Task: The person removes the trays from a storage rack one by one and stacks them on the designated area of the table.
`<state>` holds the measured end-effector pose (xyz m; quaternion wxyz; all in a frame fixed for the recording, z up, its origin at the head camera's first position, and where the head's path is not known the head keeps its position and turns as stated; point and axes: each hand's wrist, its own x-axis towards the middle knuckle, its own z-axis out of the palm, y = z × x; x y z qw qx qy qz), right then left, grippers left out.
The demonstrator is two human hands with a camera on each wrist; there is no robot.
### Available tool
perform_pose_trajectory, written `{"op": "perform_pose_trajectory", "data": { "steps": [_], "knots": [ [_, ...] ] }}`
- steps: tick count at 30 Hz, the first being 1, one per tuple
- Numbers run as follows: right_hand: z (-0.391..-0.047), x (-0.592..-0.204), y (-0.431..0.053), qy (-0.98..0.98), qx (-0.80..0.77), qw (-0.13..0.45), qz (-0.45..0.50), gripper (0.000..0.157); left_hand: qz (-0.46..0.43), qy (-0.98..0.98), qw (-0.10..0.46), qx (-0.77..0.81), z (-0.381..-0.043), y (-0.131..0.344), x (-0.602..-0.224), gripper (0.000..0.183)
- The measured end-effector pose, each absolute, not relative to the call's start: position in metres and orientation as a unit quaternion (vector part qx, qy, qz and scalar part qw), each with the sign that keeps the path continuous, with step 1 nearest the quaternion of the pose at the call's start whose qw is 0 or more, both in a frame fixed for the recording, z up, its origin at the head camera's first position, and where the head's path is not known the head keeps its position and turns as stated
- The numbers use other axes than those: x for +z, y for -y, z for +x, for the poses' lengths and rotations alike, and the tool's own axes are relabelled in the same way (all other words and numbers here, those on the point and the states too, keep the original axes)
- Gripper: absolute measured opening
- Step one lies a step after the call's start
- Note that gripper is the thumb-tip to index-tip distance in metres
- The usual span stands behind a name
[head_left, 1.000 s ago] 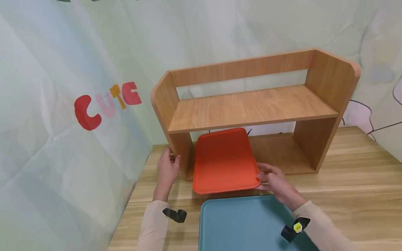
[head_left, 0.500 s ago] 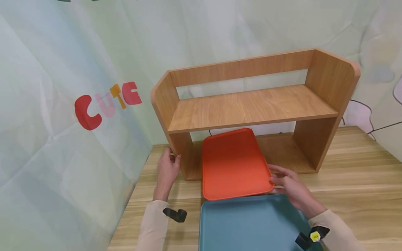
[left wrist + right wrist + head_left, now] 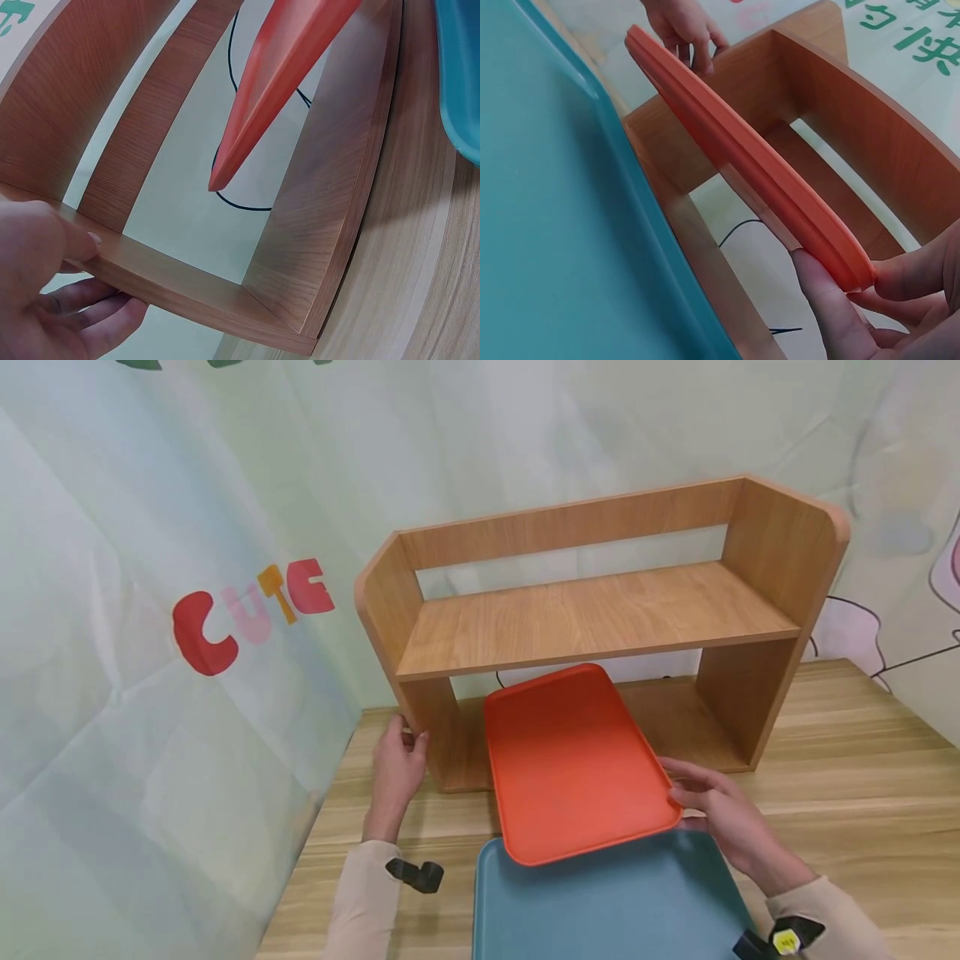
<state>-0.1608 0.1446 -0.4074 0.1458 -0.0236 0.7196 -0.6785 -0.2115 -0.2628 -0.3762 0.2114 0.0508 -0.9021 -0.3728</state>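
Note:
My right hand (image 3: 731, 822) pinches the right edge of an orange tray (image 3: 577, 768), thumb on one face and fingers on the other, as the right wrist view shows. The tray is tilted, its far end inside the lower compartment of a wooden shelf (image 3: 600, 610) and its near end over a blue tray (image 3: 600, 902). With thumb and fingers on either side of the board, my left hand (image 3: 397, 772) grips the front edge of the shelf's left side panel (image 3: 195, 292).
The shelf stands on a wood-grain table (image 3: 840, 768). Behind and to the left hangs a pale printed backdrop (image 3: 187, 468) with coloured letters. The blue tray lies flat in front of the shelf.
My right hand has drawn the orange tray toward me and to the right, so its near end now overlaps the blue tray. The left hand has stayed on the side panel.

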Motion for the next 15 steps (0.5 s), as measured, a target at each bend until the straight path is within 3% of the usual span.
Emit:
{"op": "perform_pose_trajectory", "data": {
  "steps": [15],
  "knots": [
    [-0.158,-0.413,-0.162,-0.722,-0.678,0.135,-0.028,0.049,0.045,0.904,0.214,-0.366,-0.211,0.264,-0.376,0.025]
  ]
}}
